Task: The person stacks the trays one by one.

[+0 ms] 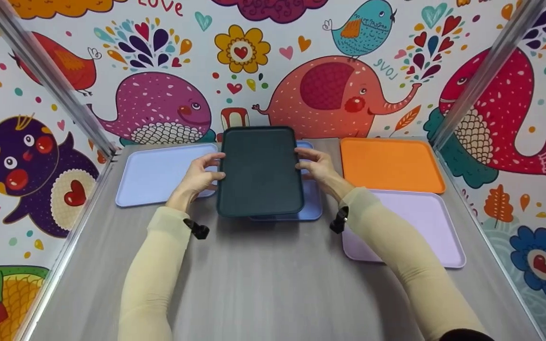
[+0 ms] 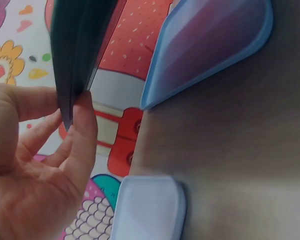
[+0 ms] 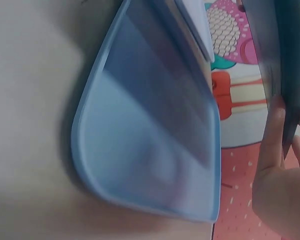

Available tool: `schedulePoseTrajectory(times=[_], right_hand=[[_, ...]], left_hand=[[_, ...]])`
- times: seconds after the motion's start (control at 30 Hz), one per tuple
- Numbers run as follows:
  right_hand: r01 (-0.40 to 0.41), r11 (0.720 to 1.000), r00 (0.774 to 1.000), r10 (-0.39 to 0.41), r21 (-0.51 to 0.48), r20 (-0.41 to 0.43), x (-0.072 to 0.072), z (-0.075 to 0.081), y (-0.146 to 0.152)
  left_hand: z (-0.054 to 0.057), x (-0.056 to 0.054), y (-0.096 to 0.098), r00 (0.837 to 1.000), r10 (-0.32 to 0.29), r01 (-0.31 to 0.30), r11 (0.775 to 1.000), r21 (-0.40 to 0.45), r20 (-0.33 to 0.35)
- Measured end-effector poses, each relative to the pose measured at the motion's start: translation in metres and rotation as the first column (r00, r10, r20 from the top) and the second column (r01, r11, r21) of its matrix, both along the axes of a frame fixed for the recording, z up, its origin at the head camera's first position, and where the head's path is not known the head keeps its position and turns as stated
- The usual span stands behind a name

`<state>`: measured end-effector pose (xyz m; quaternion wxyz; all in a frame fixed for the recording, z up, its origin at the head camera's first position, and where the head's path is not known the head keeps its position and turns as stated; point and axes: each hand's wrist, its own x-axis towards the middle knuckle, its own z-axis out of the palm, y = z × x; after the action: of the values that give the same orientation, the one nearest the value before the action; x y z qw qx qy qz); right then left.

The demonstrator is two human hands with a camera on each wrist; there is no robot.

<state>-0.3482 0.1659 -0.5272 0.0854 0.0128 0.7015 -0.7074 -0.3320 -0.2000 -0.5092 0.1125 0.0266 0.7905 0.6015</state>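
Between my two hands a dark green tray (image 1: 261,173) is held up off the table, its long sides running away from me. My left hand (image 1: 199,177) grips its left edge, thumb on one face and fingers on the other, as the left wrist view shows at the hand (image 2: 45,155). On the opposite edge my right hand (image 1: 318,168) pinches the rim in the same way. Beneath the dark tray lies a blue tray (image 1: 313,201), mostly hidden in the head view. The right wrist view shows much of that blue tray (image 3: 140,135), apart from the dark one.
A pale blue tray (image 1: 159,175) lies at the back left. To the right are an orange tray (image 1: 391,163) and, in front of it, a lilac tray (image 1: 424,227), partly covered by my right sleeve. Patterned walls and metal posts (image 1: 472,76) border the grey table (image 1: 254,284).
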Motion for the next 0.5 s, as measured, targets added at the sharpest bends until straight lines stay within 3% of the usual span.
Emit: schedulePoseTrajectory(times=[0.5], right_hand=[[0.004,0.982,1.000,-0.001,0.189,-0.014,-0.006,-0.018,0.026]], left_hand=[[-0.020,-0.005,0.037,0.998,0.017,-0.021,0.998,-0.067,-0.061]])
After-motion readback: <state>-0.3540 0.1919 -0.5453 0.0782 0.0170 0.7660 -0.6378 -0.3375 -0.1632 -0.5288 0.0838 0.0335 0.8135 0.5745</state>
